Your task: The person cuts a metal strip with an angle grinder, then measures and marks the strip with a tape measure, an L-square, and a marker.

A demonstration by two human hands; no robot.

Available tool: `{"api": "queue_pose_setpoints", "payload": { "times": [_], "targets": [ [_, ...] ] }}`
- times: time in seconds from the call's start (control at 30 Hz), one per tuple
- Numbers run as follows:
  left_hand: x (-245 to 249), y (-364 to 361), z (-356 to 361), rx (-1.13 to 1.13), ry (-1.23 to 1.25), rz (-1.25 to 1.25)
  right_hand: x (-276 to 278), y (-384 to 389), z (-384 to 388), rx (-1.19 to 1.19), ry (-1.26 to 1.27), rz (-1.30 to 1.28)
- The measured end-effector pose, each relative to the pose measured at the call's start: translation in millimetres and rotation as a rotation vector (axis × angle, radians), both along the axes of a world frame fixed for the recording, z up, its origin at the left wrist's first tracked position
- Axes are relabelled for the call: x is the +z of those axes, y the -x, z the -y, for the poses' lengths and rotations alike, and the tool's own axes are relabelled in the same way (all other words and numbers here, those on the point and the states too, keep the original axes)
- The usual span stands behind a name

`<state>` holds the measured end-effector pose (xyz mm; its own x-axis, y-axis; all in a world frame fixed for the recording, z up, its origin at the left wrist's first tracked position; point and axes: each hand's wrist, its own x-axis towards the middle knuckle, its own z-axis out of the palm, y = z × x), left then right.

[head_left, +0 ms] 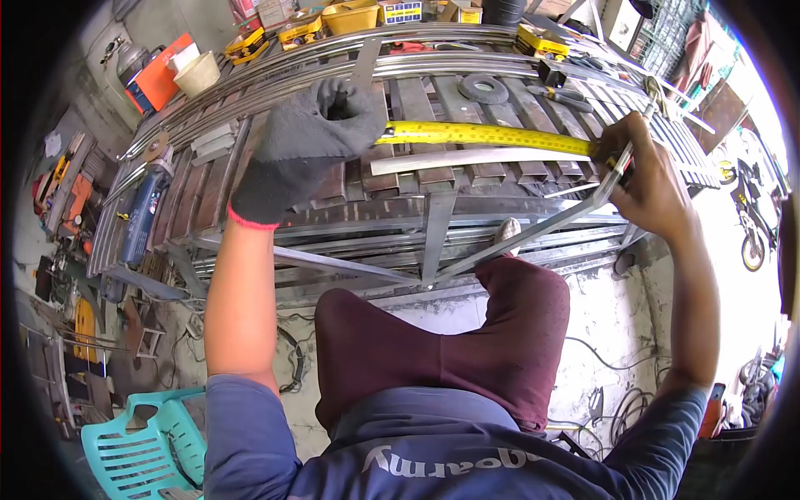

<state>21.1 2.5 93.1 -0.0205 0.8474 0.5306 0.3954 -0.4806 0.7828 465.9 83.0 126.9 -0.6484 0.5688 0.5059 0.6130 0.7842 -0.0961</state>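
A yellow tape measure [492, 135] is stretched from left to right above the slatted metal workbench [421, 104]. My left hand [312, 129], in a dark grey glove with a red cuff, is closed around the tape's left end. At the other end my bare right hand [654, 171] grips the tape, its case mostly hidden by the fingers. A slim silver-grey piece [615, 177] also shows along that hand's fingers; its kind is unclear. Just below the tape, a pale flat strip [475, 158] lies across the bench slats.
Toward the back are a grinding disc [482, 89], pliers [568, 100] and long metal tubes [450, 62]. A blue angle grinder [146, 208] sits at the bench's left. A turquoise plastic chair [142, 446] stands lower left; cables [629, 412] lie on the floor at right.
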Motion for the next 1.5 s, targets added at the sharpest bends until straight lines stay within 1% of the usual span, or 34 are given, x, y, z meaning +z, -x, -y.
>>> {"api": "queue_pose_setpoints", "payload": {
  "times": [0.1, 0.13, 0.2, 0.27, 0.3, 0.4, 0.47, 0.53, 0.57, 0.63, 0.73, 0.8, 0.9, 0.97, 1.03, 1.1, 1.2, 1.3, 1.4, 1.47, 1.5],
  "targets": [
    [-6, 14, 4, 0.022, 0.01, -0.196, -22, -24, -33, -0.07, -0.004, -0.061],
    [-8, 11, 6, 0.033, 0.034, -0.181, -29, -22, -38, -0.085, 0.024, -0.174],
    [-13, 6, 12, 0.058, 0.094, -0.15, -29, -16, -38, -0.165, 0.049, -0.207],
    [-14, 4, 14, 0.027, 0.086, -0.048, -21, -4, -31, -0.259, 0.092, -0.211],
    [-14, 4, 15, 0.013, 0.079, 0.003, -22, -3, -32, -0.269, 0.074, -0.199],
    [-13, 5, 18, 0.076, -0.025, -0.087, -23, 5, -31, -0.293, -0.002, -0.179],
    [-18, 25, 17, -0.02, 0.004, 0.041, -26, 6, -30, -0.309, -0.028, -0.179],
    [-17, 27, 19, -0.081, 0.028, 0.306, -28, 3, -32, -0.349, -0.063, -0.143],
    [-20, 21, 19, -0.096, 0.037, 0.506, -30, 1, -32, -0.337, -0.076, -0.159],
    [-23, 10, 22, -0.087, 0.05, 0.602, -34, 1, -32, -0.314, -0.097, -0.187],
    [-25, 12, 22, -0.051, 0.071, 0.238, -36, 3, -31, -0.333, -0.132, -0.163],
    [-27, 27, 11, -0.059, 0.104, -0.052, -39, 5, -30, -0.335, -0.162, -0.153],
    [-22, 23, -4, -0.056, 0.301, -0.002, -43, 14, -30, -0.312, -0.198, -0.159],
    [-13, 16, -7, 0.082, 0.331, -0.316, -44, 20, -30, -0.307, -0.208, -0.149],
    [-11, 20, -15, 0.088, 0.296, -0.518, -51, 19, -39, -0.323, -0.211, -0.126],
    [-22, 30, -30, -0.042, 0.202, -0.602, -57, 20, -45, -0.338, -0.209, -0.118],
    [-40, 36, -38, -0.035, 0.166, -0.478, -62, 22, -50, -0.363, -0.175, -0.107],
    [-51, 42, -43, -0.052, 0.154, -0.42, -66, 19, -57, -0.291, -0.192, -0.13],
    [-56, 38, -43, 0.01, 0.176, -0.391, -70, 17, -61, -0.288, -0.16, -0.135],
    [-51, 29, -34, 0.047, 0.44, -0.222, -72, 12, -66, -0.292, -0.148, -0.122],
    [-46, 23, -28, 0.067, 0.571, -0.136, -73, 7, -68, -0.249, -0.141, -0.131]
  ]
}}
